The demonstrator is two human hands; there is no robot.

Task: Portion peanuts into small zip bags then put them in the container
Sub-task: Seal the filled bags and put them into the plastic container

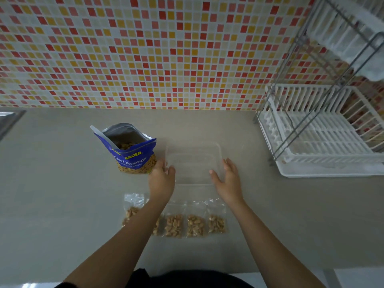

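A clear plastic container (pixel 193 150) stands on the grey counter, with nothing visible inside. My left hand (pixel 162 176) rests at its left side and my right hand (pixel 227 179) at its right side, fingers spread against the walls. An open blue bag of salted peanuts (pixel 131 150) stands just left of the container. Several small zip bags filled with peanuts lie in a row near me, among them one at the left (pixel 132 210) and one at the right (pixel 217 221). My left forearm covers part of one bag.
A white dish rack (pixel 324 140) on a metal frame stands at the right against the tiled wall. A sink edge (pixel 10 119) shows at the far left. The counter's near edge runs below my arms.
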